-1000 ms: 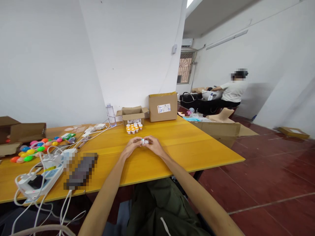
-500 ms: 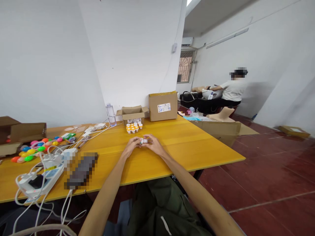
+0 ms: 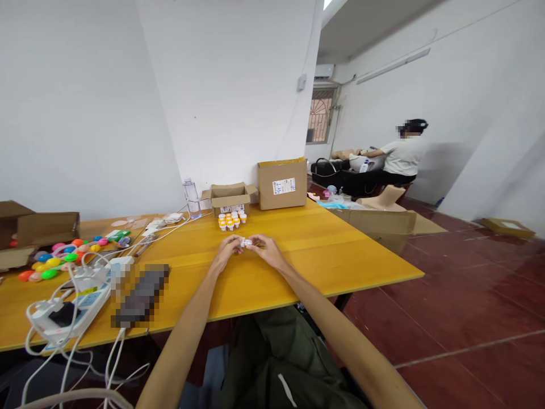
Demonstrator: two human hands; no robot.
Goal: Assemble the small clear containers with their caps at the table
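My left hand (image 3: 227, 251) and my right hand (image 3: 264, 250) meet over the middle of the yellow table (image 3: 323, 255), fingertips pinching one small white vial (image 3: 246, 242) between them. Just beyond my hands stands a cluster of several small bottles with orange caps (image 3: 232, 220). Behind that cluster sits a small open cardboard box (image 3: 230, 198), and a taller closed carton (image 3: 283, 184) stands to its right.
A clear water bottle (image 3: 192, 199) stands near the wall. Coloured plastic balls (image 3: 57, 259), white cables and a charger (image 3: 63, 312) crowd the table's left end. An open carton (image 3: 389, 218) lies on the red floor at right; a person in white (image 3: 402, 156) works at a far bench.
My hands have stayed together on the vial and shifted only slightly; the vial has turned a little between my fingertips.
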